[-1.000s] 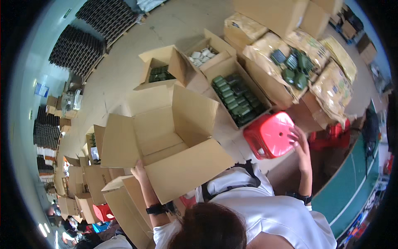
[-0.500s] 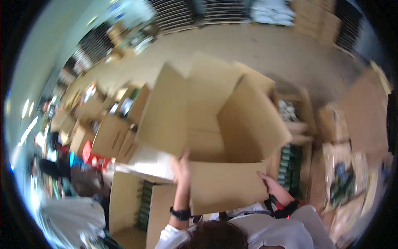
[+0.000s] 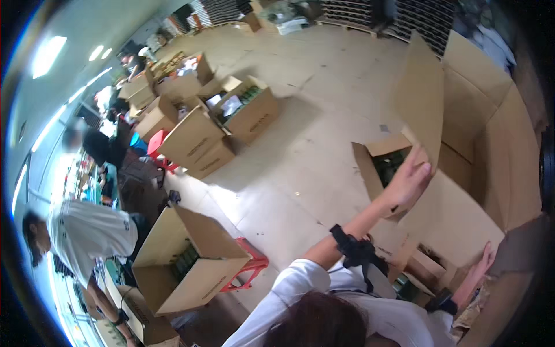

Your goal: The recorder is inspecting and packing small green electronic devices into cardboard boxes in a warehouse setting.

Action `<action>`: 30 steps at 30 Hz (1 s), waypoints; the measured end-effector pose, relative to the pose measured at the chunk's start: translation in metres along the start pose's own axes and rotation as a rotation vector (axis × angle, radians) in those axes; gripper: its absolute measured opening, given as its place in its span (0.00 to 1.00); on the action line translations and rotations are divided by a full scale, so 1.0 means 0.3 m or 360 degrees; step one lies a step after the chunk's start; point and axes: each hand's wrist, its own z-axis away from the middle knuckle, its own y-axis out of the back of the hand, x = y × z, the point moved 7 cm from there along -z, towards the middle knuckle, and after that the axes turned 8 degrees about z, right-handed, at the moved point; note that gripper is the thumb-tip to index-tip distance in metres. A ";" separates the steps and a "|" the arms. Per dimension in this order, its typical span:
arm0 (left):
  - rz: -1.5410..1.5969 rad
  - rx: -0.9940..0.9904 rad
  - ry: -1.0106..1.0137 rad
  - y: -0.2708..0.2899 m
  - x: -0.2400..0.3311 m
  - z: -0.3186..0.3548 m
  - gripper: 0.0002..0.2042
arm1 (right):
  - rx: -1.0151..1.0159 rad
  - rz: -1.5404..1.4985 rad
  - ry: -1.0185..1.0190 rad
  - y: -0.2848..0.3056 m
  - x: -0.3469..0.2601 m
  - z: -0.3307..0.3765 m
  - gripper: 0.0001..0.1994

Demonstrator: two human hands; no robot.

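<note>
A large open cardboard box [image 3: 480, 150] is held up at the right of the view, its flaps spread. My left hand [image 3: 407, 182] grips the lower edge of its tall left flap. My right hand [image 3: 477, 269] lies flat against the box's lower side, near the right edge. Both wrists wear dark bands. Behind the flap a smaller open carton [image 3: 384, 165] with dark green items stands on the floor.
An open carton [image 3: 191, 269] of green items rests on a red stool [image 3: 251, 263] at lower left. Several more open cartons [image 3: 231, 113] stand on the pale floor further back. A person in a white shirt [image 3: 87, 231] bends at the left. Dark stacked pallets line the far wall.
The large box has swung from the middle of the view to the right, and my view has turned left. My left hand has shifted to the flap edge; my right hand stays low on the box.
</note>
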 end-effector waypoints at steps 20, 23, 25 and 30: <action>-0.0311 0.2604 0.1976 0.927 -0.198 1.864 0.16 | -0.0041 -0.0333 -0.1117 -0.080 1.333 -0.955 0.09; -0.0391 0.2638 0.1714 0.949 -0.246 1.589 0.16 | -0.0559 -0.0360 -0.1140 -0.232 1.379 -0.784 0.06; -0.0535 0.2431 0.1797 0.923 -0.306 1.392 0.16 | -0.0640 0.0041 -0.1399 -0.337 1.387 -0.602 0.06; -0.0523 0.1924 0.1854 0.900 -0.461 1.208 0.18 | -0.1219 0.0605 -0.1710 -0.410 1.463 -0.087 0.16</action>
